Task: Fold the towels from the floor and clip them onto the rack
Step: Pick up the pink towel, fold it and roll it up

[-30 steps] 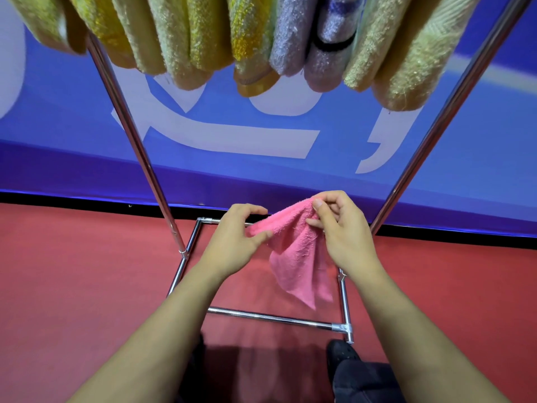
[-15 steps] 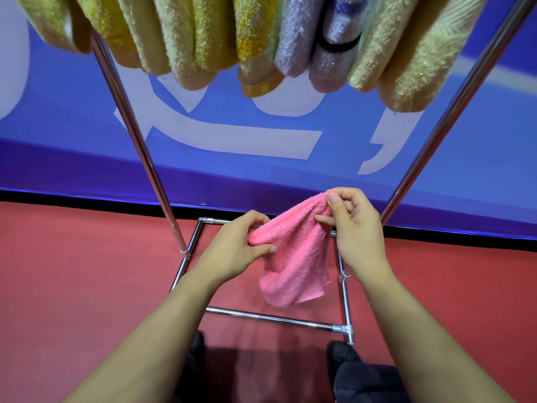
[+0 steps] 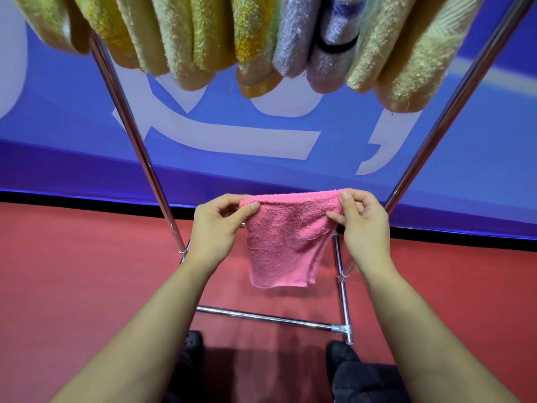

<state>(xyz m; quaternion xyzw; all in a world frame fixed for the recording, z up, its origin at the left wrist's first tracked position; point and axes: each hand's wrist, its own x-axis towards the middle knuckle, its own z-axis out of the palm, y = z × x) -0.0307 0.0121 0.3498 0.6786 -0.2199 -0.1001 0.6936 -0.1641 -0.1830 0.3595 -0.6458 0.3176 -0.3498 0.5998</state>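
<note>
A small pink towel hangs in the air in front of me, spread flat with its top edge level. My left hand pinches its upper left corner and my right hand pinches its upper right corner. The chrome rack stands just behind, its two uprights slanting up to either side of the towel. Several folded towels, yellow, green, lilac and cream, hang from the rack's top along the upper edge of the view.
The rack's base bars lie on the red floor below the towel. My dark shoes stand at the near base bar. A blue banner with white lettering covers the wall behind.
The towel was bunched and drooping between my hands; I have pulled its top corners apart, so it now hangs flat and stretched. Both hands have risen slightly.
</note>
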